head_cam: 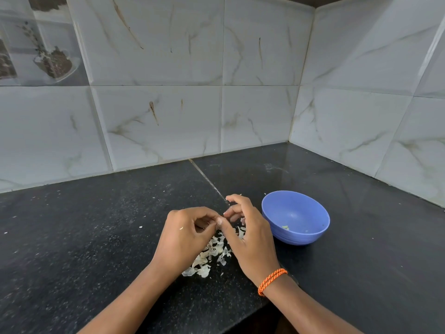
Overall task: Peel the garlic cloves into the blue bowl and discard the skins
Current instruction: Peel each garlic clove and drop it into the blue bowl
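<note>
A blue bowl (295, 216) stands on the black counter, just right of my hands, with a few small pale bits at its bottom. A heap of dry white garlic skins (209, 255) lies on the counter under and between my hands. My left hand (185, 237) is curled, thumb and fingertips pinched together where it meets my right hand (245, 233). The right hand's thumb and fingers close on the same spot. A small garlic clove seems to be held there, mostly hidden by the fingers. An orange cord bracelet (272, 280) sits on my right wrist.
The black speckled counter (96, 225) runs into a corner of grey marbled wall tiles (156, 112) behind and to the right. Small white crumbs are scattered over the counter's left part. The counter's front edge drops off near the bottom middle.
</note>
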Demonstrator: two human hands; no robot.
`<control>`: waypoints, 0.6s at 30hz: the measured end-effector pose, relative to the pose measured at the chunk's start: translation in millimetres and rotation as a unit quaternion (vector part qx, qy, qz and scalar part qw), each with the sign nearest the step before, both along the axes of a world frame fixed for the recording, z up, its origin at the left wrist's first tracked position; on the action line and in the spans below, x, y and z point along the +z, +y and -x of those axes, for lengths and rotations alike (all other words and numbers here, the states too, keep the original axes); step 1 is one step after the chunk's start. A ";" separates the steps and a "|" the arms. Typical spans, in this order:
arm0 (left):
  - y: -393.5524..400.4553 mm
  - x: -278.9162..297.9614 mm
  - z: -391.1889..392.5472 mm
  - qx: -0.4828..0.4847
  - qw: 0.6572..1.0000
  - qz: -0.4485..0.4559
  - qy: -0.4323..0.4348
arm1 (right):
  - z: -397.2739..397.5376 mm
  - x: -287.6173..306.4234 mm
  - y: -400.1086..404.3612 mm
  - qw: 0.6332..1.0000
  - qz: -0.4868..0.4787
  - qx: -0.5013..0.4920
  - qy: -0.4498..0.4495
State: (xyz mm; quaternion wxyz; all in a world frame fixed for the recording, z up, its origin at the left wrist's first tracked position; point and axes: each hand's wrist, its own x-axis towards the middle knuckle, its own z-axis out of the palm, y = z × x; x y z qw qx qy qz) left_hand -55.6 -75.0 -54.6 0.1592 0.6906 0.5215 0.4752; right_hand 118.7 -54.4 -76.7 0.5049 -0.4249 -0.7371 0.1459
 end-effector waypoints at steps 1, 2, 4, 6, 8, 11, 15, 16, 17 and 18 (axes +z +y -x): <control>-0.6 0.4 -0.5 -0.004 1.000 -0.002 0.000 | 0.0 -0.1 0.6 1.000 0.010 0.012 0.006; -0.8 0.5 -0.8 -0.007 1.000 -0.004 0.000 | -0.1 -0.3 1.2 1.000 0.015 0.021 0.012; -0.6 0.4 -0.9 -0.004 1.000 -0.008 0.001 | -0.3 -1.1 2.0 1.000 0.009 0.021 0.014; 0.1 0.6 -0.3 0.008 1.000 -0.012 -0.003 | -0.5 -1.8 2.0 1.000 -0.002 0.006 0.015; 1.4 0.8 1.2 0.025 0.999 -0.018 -0.014 | -0.6 -2.1 1.5 1.000 -0.009 -0.012 0.018; 2.3 1.5 2.9 0.044 0.998 -0.015 -0.044 | -2.2 -3.7 2.8 1.000 -0.001 -0.025 0.002; 4.5 1.4 6.6 0.047 0.993 0.003 -0.111 | 1.0 -3.4 1.6 1.000 -0.006 -0.014 -0.013; 5.4 1.0 7.6 0.043 0.991 0.007 -0.126 | 1.5 -2.4 1.7 1.000 -0.009 -0.010 -0.002; 6.2 0.6 8.5 0.037 0.989 0.012 -0.140 | 1.3 -1.8 2.5 1.000 -0.010 -0.005 0.010; 6.9 0.3 9.1 0.032 0.988 0.017 -0.151 | 0.6 -1.6 3.8 1.000 -0.010 -0.001 0.018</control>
